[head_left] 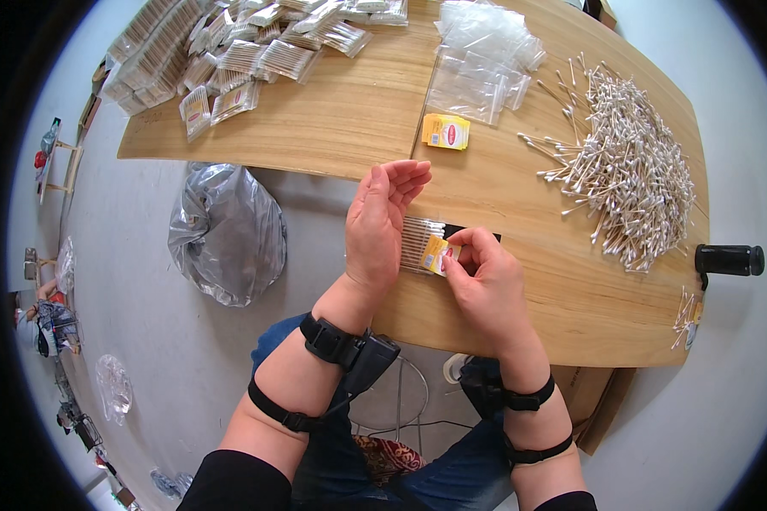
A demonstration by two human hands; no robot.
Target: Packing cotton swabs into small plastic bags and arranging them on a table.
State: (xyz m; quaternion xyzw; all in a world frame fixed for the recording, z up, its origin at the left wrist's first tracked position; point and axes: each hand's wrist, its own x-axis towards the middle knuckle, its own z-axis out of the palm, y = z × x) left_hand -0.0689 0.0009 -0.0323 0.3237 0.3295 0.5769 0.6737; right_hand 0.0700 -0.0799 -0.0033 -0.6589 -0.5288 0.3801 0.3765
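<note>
A row of cotton swabs (418,242) lies side by side near the table's front edge. My left hand (377,226) stands on edge at their left end, fingers stretched out and slightly curved, holding nothing. Between the thumb and fingers of my right hand (490,277) is a small yellow and white card (435,252), over the swabs' right part. A flat black piece (487,237) shows behind that hand; the rest of it is covered. Farther back, a short stack of yellow cards (446,132) lies on the table.
Loose swabs form a big pile (635,170) at the right. Clear plastic bags (477,81) lie at the back, with filled swab packs (264,55) heaped at the far left. Below the table edge stands a grey plastic sack (227,234). A black cylinder (729,260) juts out at the right edge.
</note>
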